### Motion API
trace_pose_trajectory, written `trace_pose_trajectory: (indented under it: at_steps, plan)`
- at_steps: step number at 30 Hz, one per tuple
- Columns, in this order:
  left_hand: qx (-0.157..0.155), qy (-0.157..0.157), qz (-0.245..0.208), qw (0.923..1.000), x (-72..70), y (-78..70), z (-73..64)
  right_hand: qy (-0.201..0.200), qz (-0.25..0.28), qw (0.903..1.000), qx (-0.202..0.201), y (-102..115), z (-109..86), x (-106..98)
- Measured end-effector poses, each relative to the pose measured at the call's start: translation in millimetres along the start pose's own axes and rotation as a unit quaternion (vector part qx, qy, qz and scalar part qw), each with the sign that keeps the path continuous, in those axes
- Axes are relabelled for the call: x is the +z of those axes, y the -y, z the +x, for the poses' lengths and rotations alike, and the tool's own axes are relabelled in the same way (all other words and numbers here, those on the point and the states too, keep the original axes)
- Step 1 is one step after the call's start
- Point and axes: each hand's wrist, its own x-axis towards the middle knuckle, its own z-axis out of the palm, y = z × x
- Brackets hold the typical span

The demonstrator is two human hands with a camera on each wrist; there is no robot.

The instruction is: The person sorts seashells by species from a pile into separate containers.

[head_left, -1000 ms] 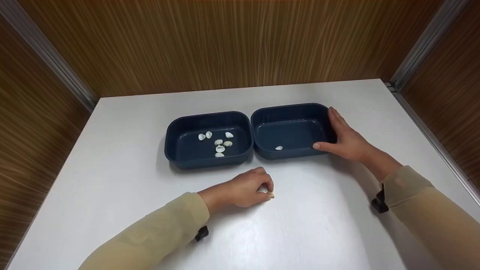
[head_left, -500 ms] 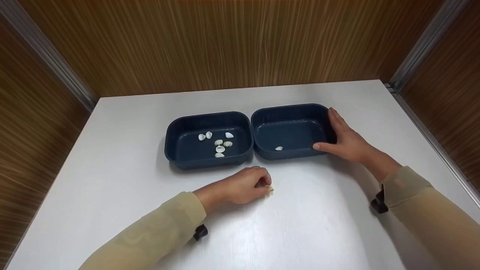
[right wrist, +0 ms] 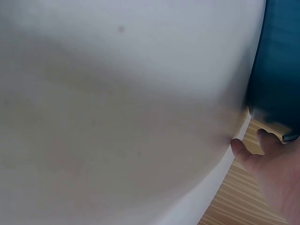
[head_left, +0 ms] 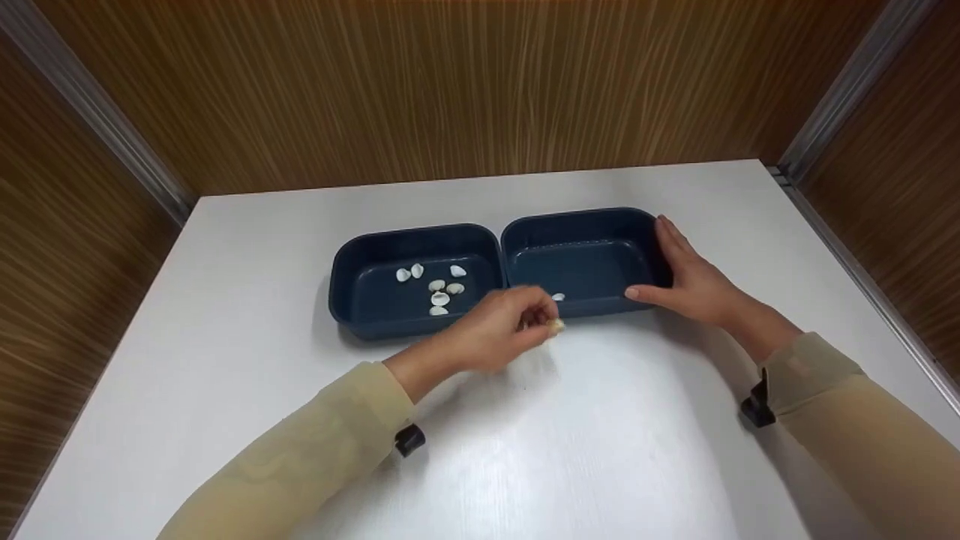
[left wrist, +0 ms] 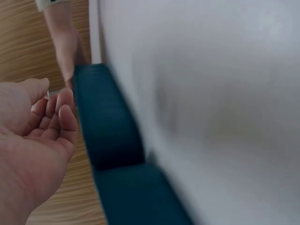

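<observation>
My left hand [head_left: 487,330] pinches a small pale seashell [head_left: 556,326] between thumb and fingertips, raised just in front of the right-hand blue bin [head_left: 600,306]. In the left wrist view, only a white sliver of the shell [left wrist: 47,95] shows at the fingertips. My right hand [head_left: 697,285] rests against that bin's right end, fingers straight along the side and thumb at the front rim. One white shell [head_left: 559,298] lies inside this bin, near its front wall. Several white shells [head_left: 439,299] are spread over the floor of the left-hand blue bin [head_left: 405,328].
Both bins stand side by side, almost touching, on a white table [head_left: 600,450]. Wood-grain panels [head_left: 480,90] rise behind the table and on both sides.
My left hand has lifted the shell off the table and moved it forward, up to the right bin's front wall. My right hand and both bins have stayed in place.
</observation>
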Motion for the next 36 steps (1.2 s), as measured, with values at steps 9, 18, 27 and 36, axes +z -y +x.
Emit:
trace_pose_trajectory:
  at_steps: [9,18,27,36]
  plan:
    - [-0.028,-0.056,0.012,0.998,-23.8,0.3,39.8,0.001,0.0,1.0,0.006,1,-1.2,-1]
    - [-0.085,-0.064,0.038,0.9936,-25.8,15.8,69.3,0.006,0.001,1.0,0.003,3,1.5,-1]
    - [-0.109,-0.09,0.038,0.9892,-21.2,21.5,80.5,0.01,0.002,0.9999,0.009,3,5.4,-2]
    - [-0.112,-0.125,0.06,0.9841,-32.8,15.7,68.4,0.009,-0.008,0.9999,0.005,3,2.7,-6]
